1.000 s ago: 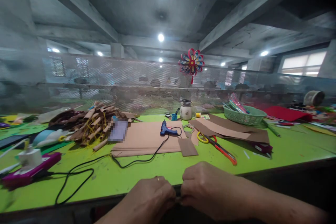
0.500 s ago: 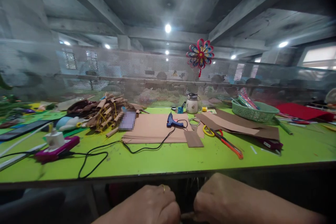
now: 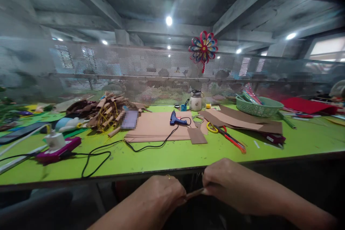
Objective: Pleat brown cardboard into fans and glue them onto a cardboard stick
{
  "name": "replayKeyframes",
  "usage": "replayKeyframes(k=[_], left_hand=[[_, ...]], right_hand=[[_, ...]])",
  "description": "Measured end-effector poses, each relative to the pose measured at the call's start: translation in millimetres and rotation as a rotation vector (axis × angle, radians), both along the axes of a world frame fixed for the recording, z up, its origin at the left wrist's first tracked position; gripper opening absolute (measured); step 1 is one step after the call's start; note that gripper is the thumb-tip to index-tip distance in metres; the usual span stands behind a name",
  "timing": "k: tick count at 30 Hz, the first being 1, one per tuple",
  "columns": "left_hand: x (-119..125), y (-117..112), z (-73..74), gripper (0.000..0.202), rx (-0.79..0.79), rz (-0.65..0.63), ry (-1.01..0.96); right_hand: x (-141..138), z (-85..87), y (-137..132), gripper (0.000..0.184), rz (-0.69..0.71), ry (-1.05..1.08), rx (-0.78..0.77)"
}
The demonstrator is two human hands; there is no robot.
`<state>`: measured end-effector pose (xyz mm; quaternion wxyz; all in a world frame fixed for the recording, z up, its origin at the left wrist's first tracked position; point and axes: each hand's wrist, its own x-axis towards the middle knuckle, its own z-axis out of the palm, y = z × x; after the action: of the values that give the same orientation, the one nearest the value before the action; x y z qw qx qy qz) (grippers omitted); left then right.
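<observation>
Just below the table's front edge, my left hand and my right hand are both closed. Between them stretches a thin brown strip, its left end pinched in my left fingers and its right end in my right. It looks like paper or card, though most of it is hidden by the hands. A thin gold-coloured ring shows on my left hand. On the table beyond lie a blue glue gun on a stack of brown card sheets, a small brown card piece and scissors with yellow handles.
The green table carries a purple power strip with a black cord, a pile of rolled brown paper, a jug, a green basket and an orange cutter. A perforated screen stands behind.
Both hands have risen a little in view, and the gap between them now shows the brown strip more plainly. The camera view has tilted slightly, shifting the table items upward.
</observation>
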<state>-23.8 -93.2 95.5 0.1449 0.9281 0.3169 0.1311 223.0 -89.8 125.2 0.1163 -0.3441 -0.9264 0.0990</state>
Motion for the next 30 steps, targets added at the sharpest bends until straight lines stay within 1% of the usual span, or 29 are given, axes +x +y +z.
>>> replayKeyframes(k=[4, 8, 11, 14, 16, 18, 20, 23, 26, 28, 30], left_hand=[[-3.9, -3.4, -7.3, 0.02, -0.129, 0.059, -0.054], [-6.4, -9.8, -11.5, 0.021, -0.166, 0.09, -0.08], [-9.4, -13.6, -15.6, 0.022, -0.207, 0.117, -0.05], [-12.3, -13.8, -19.9, 0.025, -0.246, 0.175, -0.052], [-12.3, -11.1, -22.1, 0.027, -0.25, 0.205, -0.12], [-9.9, -6.4, -24.3, 0.028, -0.294, 0.216, -0.209], [-5.7, -0.8, -27.6, 0.031, -0.412, 0.23, -0.317], [1.9, 6.5, -34.5, 0.033, -0.582, 0.264, -0.515], [8.6, 11.6, -41.7, 0.034, -0.648, 0.288, -0.667], [12.1, 13.8, -46.1, 0.035, -0.666, 0.305, -0.725], [14.3, 14.5, -50.4, 0.034, -0.679, 0.326, -0.75]], right_hand=[[4.8, -7.4, 3.0, 0.017, 0.007, 0.054, -0.117], [4.9, -14.3, 7.3, 0.019, 0.023, 0.119, -0.176], [2.5, -18.7, 10.2, 0.02, 0.058, 0.14, -0.232], [-0.3, -18.7, 13.5, 0.02, 0.07, 0.169, -0.292], [-1.6, -15.7, 18.2, 0.02, 0.056, 0.201, -0.365], [-2.4, -13.1, 26.4, 0.02, 0.022, 0.257, -0.477], [-3.3, -14.0, 36.9, 0.022, -0.027, 0.368, -0.59], [-6.7, -23.9, 51.1, 0.027, -0.104, 0.613, -0.678], [-13.3, -39.0, 56.4, 0.028, -0.122, 0.861, -0.752], [-19.1, -48.6, 55.1, 0.028, -0.143, 0.999, -0.8], [-25.0, -55.8, 52.4, 0.028, -0.192, 1.107, -0.831]])
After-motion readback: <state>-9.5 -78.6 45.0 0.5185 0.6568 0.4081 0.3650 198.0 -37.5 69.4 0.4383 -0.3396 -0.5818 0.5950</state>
